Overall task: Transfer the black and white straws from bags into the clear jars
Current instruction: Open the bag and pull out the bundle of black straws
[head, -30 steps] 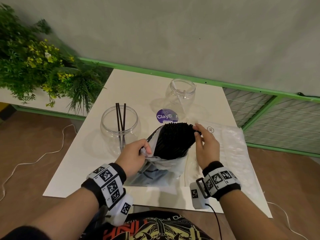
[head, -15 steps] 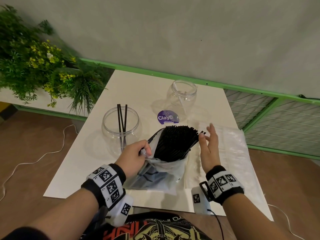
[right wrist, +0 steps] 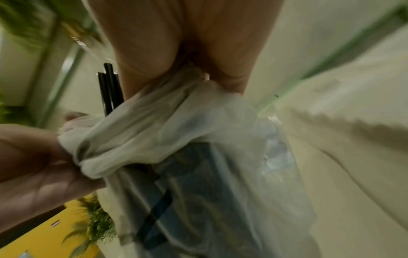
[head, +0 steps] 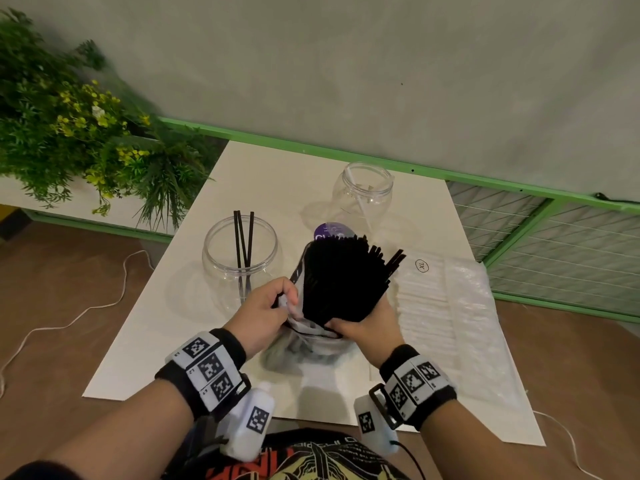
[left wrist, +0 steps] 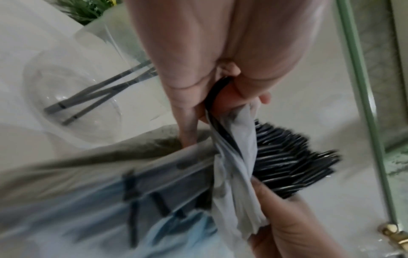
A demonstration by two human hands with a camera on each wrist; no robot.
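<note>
A thick bundle of black straws (head: 346, 278) sticks up out of a clear plastic bag (head: 311, 355) at the table's middle. My left hand (head: 289, 301) pinches the bag's bunched rim (left wrist: 234, 174) on the left side. My right hand (head: 360, 323) grips the bundle low down, at the bag's mouth, with bag plastic (right wrist: 176, 122) crumpled under its palm. The wide clear jar (head: 239, 251) to the left holds three black straws (head: 244, 237). A smaller clear jar (head: 367, 188) farther back holds a white straw (head: 360, 199).
A flat bag of white straws (head: 443, 299) lies on the white table (head: 173, 341) right of my hands. A purple round label (head: 332, 232) shows behind the bundle. Green plants (head: 69, 133) stand at the left and a green rail (head: 450, 174) runs behind the table.
My right hand, open beside the straw tips before, has dropped and closed round the bundle at the bag's mouth. The straws now stand farther out of the bag. My left hand keeps its pinch.
</note>
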